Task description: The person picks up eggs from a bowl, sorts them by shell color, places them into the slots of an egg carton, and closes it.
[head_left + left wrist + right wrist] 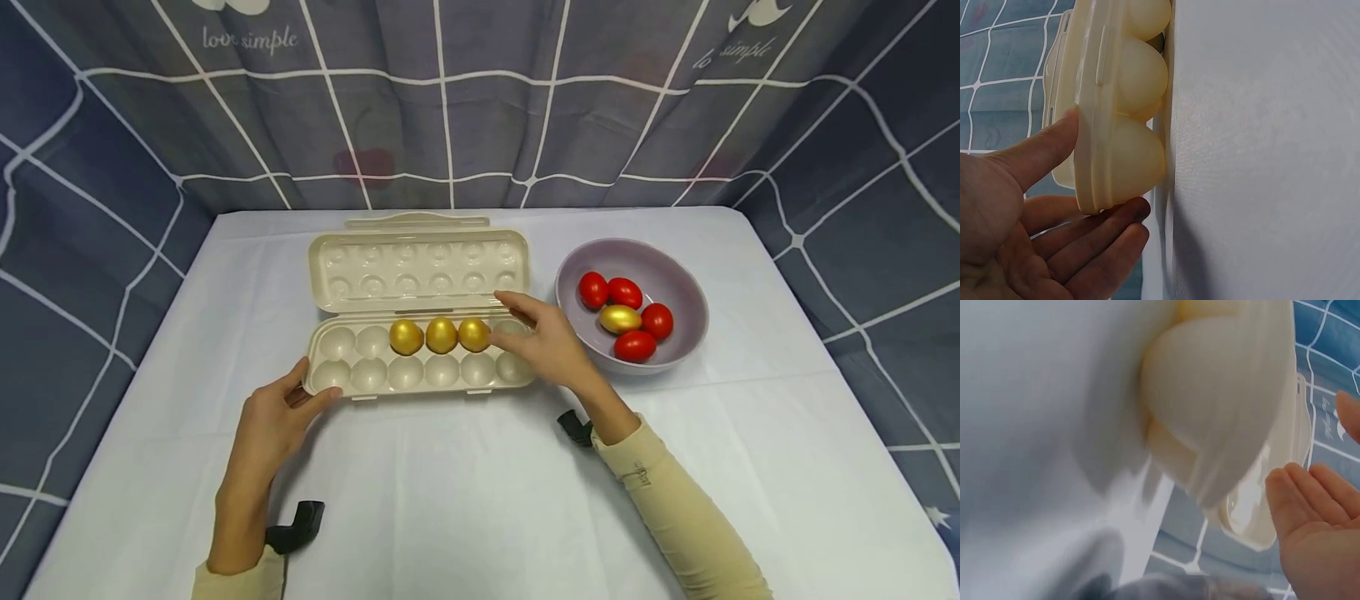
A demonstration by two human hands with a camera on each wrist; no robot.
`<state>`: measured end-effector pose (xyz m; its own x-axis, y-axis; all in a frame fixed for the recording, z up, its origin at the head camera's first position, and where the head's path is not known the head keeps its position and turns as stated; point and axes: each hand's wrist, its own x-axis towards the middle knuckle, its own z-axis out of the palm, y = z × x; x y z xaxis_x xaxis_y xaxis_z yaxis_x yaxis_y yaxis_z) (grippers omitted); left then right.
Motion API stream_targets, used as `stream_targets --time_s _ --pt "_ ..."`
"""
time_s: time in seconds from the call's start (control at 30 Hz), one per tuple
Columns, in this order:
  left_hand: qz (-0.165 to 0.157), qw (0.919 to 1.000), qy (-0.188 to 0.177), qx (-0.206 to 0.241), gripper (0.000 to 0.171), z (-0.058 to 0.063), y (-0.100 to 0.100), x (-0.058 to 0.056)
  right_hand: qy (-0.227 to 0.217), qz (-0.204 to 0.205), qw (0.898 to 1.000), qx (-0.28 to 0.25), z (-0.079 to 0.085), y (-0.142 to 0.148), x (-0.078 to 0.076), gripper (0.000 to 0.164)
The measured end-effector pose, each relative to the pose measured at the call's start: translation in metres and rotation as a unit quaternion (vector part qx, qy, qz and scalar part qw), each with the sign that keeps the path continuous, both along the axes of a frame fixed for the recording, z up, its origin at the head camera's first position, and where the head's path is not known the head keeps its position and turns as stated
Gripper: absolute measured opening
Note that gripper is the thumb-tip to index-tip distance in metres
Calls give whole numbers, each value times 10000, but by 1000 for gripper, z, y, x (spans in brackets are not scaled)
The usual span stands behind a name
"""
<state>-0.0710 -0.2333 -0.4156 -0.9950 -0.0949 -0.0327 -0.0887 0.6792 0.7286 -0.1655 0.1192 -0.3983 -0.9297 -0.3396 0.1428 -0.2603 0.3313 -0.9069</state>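
A cream plastic egg carton [405, 374] lies with its lid [420, 271] folded back. Three golden eggs [441, 336] sit side by side in its back row, and its front row of cups is bare. My left hand [279, 421] grips the carton's left front corner; in the left wrist view the thumb presses the rim while fingers touch the end and underside. Over the carton's right end is my right hand [546, 340], holding nothing, its thumb tip close beside the rightmost golden egg. Its fingers [1310, 494] are extended in the right wrist view.
Right of the carton stands a mauve bowl [686, 312] with several red eggs [635, 346] and one golden egg [619, 319]. A white cloth [480, 500] covers the table. Grey and navy checked curtains [487, 125] hang behind and at both sides.
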Motion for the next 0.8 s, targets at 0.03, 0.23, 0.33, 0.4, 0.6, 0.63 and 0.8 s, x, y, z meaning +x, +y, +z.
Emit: stream_targets --time_s 0.03,0.23,0.33,0.4,0.6,0.63,0.8 --pt "2 10000 6 -1 81 0 0 0 14 -12 10000 -80 0 2 0 55" --pt "28 10000 30 76 81 -1 0 0 156 -114 9988 -441 1 18 3 53" --pt "36 9999 0 137 81 0 0 0 175 -182 9981 -566 3 26 6 51" --pt "31 9999 -10 161 81 0 1 0 238 -263 9973 -642 7 32 7 50" --pt "30 9999 30 100 81 0 0 0 583 -620 9942 -664 16 51 8 45" --pt "34 9999 28 101 81 0 0 0 584 -672 9936 -693 16 55 8 45" --pt "52 9999 1 141 81 0 1 0 402 -895 9924 -747 16 78 8 46"
